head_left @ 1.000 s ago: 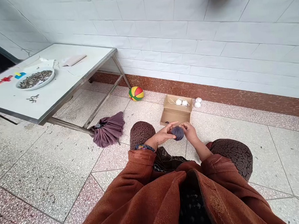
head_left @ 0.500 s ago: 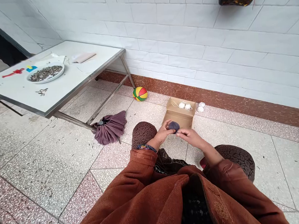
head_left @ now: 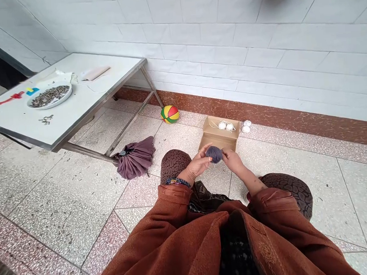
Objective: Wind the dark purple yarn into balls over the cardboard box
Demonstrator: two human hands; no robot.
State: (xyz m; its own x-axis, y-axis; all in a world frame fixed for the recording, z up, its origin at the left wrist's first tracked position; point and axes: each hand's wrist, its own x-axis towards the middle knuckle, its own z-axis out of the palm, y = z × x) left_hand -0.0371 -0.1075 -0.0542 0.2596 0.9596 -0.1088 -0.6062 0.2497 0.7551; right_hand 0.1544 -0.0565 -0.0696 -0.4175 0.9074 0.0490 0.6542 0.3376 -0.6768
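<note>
My left hand (head_left: 200, 163) holds a dark purple-grey ball of yarn (head_left: 215, 154), thumb in front and fingers behind it. At the ball's right side, the fingers of my right hand (head_left: 232, 160) are pinched together on the yarn; any single strand there is too fine to make out. Both hands are between my knees, in front of an open cardboard box (head_left: 222, 141) on the floor. Two white balls of yarn (head_left: 225, 125) with loose strands lie in the back part of that box. More white balls (head_left: 246, 126) sit on the floor just right of it.
A red, yellow and green ball (head_left: 170, 114) rests by the leg of a white metal-framed table (head_left: 84, 96). On the tabletop is a white dish (head_left: 49, 97) of seeds or shells. A gathered purple cloth (head_left: 136, 158) lies on the floor. Behind runs a tiled wall (head_left: 196, 37).
My right hand has moved from the lower right of the yarn ball up to its right side. More of the ball shows now. The view has tilted slightly downward.
</note>
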